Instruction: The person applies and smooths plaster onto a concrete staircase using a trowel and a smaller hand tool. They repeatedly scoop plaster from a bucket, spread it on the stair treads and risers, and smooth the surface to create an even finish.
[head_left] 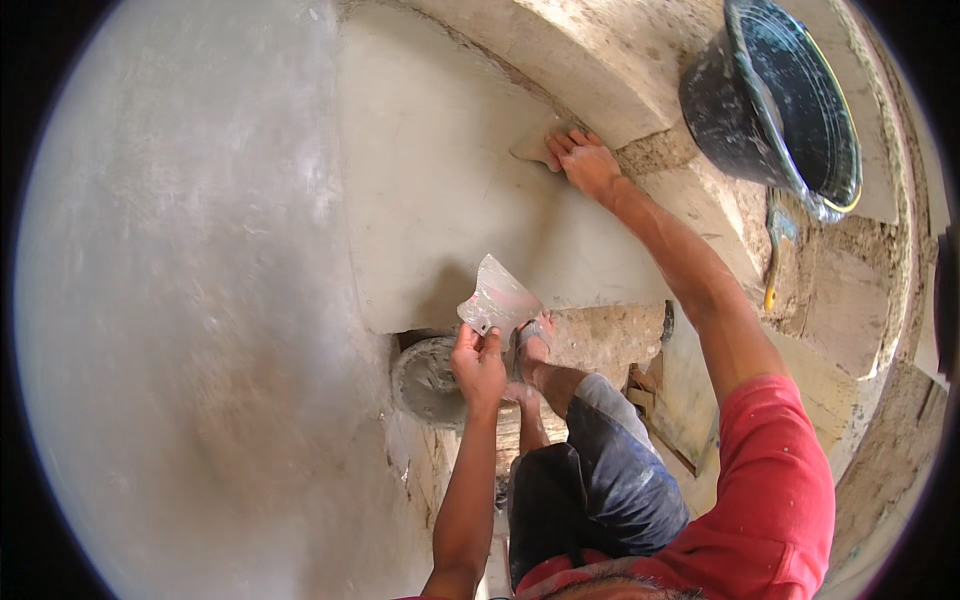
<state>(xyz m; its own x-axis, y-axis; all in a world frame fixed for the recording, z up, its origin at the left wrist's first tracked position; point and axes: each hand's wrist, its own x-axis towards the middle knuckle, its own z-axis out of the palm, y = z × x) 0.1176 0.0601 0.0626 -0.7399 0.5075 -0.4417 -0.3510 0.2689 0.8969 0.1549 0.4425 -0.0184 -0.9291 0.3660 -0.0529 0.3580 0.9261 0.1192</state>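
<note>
Now the left hand [482,375] is holding a pale scraper [498,297] in a narrow grip by the lower edge of the plastered panel [430,180], while the right hand [592,168] is holding a beige scraper [533,148] against it near its right edge. A paste bucket [398,380] is standing near its lower-left corner; a dark bucket [725,115] and brush [780,226] are resting beyond the right edge.

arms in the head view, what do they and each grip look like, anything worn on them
Both arms end in a bare human hand as the grip: left hand and right hand, with no gloves. No watch or bracelet shows. A short red sleeve with pale specks covers the right upper arm.
</note>
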